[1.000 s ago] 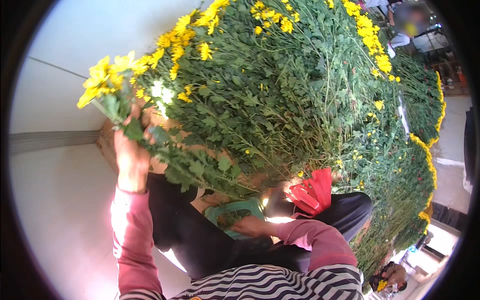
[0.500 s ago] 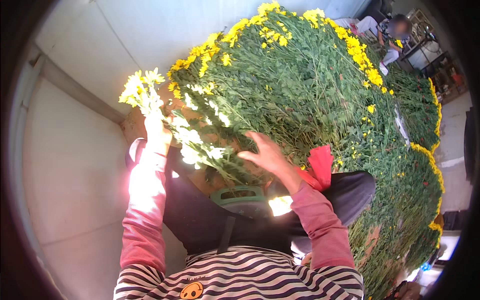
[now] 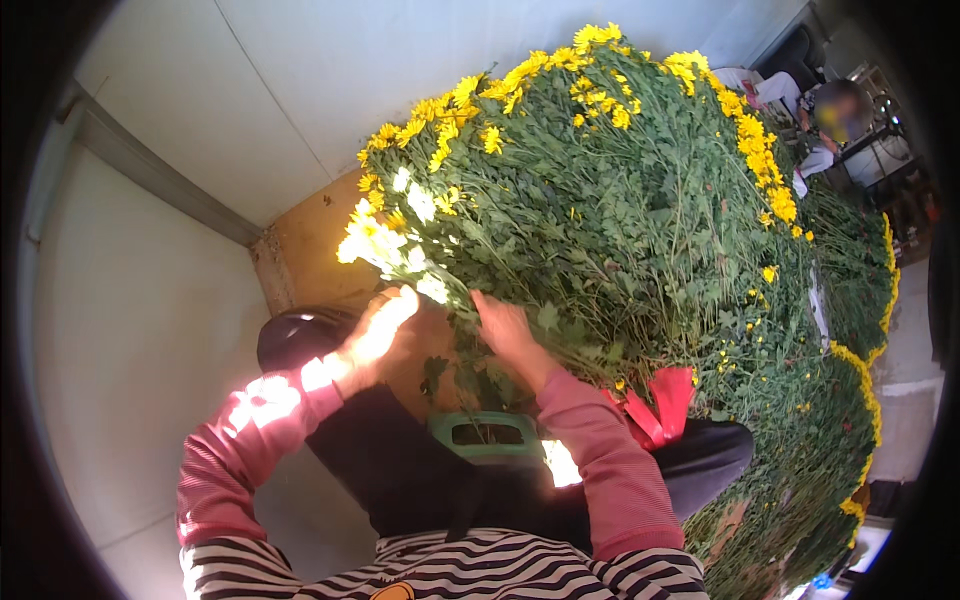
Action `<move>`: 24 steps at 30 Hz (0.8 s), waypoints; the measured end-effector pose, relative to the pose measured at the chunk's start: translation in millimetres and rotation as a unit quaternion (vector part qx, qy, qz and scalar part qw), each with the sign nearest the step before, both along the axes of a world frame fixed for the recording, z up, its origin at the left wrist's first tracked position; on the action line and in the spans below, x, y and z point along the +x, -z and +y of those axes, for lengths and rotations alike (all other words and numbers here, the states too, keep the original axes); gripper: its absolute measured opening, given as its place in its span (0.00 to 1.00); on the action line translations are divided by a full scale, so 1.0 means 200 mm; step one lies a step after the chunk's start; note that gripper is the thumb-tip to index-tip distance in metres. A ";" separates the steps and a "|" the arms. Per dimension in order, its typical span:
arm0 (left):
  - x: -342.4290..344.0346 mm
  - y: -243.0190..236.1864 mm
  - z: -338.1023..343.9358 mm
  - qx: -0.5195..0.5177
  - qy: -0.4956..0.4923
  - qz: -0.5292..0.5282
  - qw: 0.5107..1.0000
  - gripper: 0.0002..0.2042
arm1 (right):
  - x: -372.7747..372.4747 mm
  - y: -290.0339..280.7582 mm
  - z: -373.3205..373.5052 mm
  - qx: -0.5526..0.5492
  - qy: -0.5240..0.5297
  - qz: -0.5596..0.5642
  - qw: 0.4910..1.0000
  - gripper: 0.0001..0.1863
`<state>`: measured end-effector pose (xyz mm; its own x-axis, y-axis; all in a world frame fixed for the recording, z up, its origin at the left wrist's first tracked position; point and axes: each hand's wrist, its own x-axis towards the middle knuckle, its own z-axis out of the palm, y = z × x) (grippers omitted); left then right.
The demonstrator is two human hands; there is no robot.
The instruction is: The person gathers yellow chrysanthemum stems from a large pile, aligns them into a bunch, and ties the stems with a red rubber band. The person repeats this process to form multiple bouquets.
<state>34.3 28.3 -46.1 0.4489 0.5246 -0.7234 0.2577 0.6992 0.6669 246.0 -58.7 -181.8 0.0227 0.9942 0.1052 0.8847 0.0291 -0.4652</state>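
Note:
My left hand [image 3: 382, 330], brightly lit and blurred, is just below a sprig of yellow chrysanthemums [image 3: 375, 240]; I cannot tell whether its fingers touch it. My right hand [image 3: 502, 328] grips the leafy stems of that sprig, beside the large pile of cut stems [image 3: 630, 230]. Between my bent legs sits a green plastic stool [image 3: 483, 452], with some leaves above it. A bundle of red strips [image 3: 670, 405] lies by my right knee.
Yellow blooms [image 3: 760, 160] edge the piles, which extend along my right to further stems [image 3: 820, 420]. A white panel wall [image 3: 200, 120] bounds the left and back over a brown board [image 3: 315, 230]. A co-worker [image 3: 815, 140] sits at the upper right.
The flowering sprig has swung rightward toward the pile. My left hand moved right and down with it at first visible; my right hand rose from the stool, opened, then closed on the stems.

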 end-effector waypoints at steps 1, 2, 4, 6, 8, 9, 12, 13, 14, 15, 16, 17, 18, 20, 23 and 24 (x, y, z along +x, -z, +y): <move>0.03 0.05 0.01 0.027 0.061 -0.003 0.998 0.38 | -0.01 0.10 -0.01 -0.060 0.010 -0.012 0.998 0.22; 0.11 0.10 0.02 0.052 0.129 -0.013 0.990 0.37 | 0.01 0.32 -0.05 -0.050 0.011 -0.023 0.998 0.25; 0.29 0.00 0.06 0.014 0.152 -0.041 0.988 0.28 | -0.08 0.64 -0.11 -0.084 0.010 -0.015 0.996 0.28; 0.36 0.11 0.12 -0.017 0.152 -0.080 0.985 0.25 | -0.15 0.61 -0.09 0.021 0.011 -0.078 0.997 0.29; 0.46 0.10 0.12 -0.011 0.125 -0.073 0.989 0.20 | -0.11 0.61 -0.06 0.028 0.054 0.063 0.996 0.31; 0.49 0.10 0.13 0.042 0.163 -0.125 0.978 0.19 | -0.04 0.60 0.01 -0.023 0.066 0.087 0.994 0.30; 0.52 0.07 0.19 0.042 0.140 -0.121 0.982 0.15 | 0.20 0.20 0.50 -0.134 0.127 0.061 0.981 0.30; 0.55 0.07 0.20 0.026 0.128 -0.118 0.984 0.14 | 0.28 0.27 0.58 -0.014 0.185 0.011 0.983 0.28; 0.57 0.08 0.22 0.012 0.114 -0.112 0.987 0.14 | 0.36 0.35 0.67 0.103 0.243 -0.040 0.964 0.25; 0.59 0.09 0.24 0.000 0.101 -0.104 0.989 0.13 | 0.42 0.41 0.75 0.043 0.264 -0.067 0.961 0.23; 0.61 0.09 0.25 -0.002 0.095 -0.096 0.991 0.12 | 0.46 0.46 0.80 -0.018 0.282 -0.096 0.954 0.20; 0.63 0.09 0.27 -0.004 0.085 -0.091 0.992 0.12 | 0.49 0.49 0.82 -0.037 0.257 -0.109 0.959 0.19; 0.64 0.10 0.29 -0.006 0.077 -0.086 0.993 0.12 | 0.52 0.52 0.83 -0.057 0.233 -0.123 0.963 0.18; 0.63 0.16 0.34 -0.015 0.047 -0.038 0.998 0.14 | 0.52 0.46 0.85 -0.078 0.224 -0.012 0.971 0.17; 0.63 0.22 0.36 -0.023 -0.003 -0.009 1.000 0.20 | 0.48 0.16 0.77 -0.032 0.220 0.302 0.927 0.15; 0.62 0.24 0.36 -0.013 -0.027 0.002 1.000 0.22 | 0.44 0.06 0.75 -0.025 0.185 0.357 0.915 0.15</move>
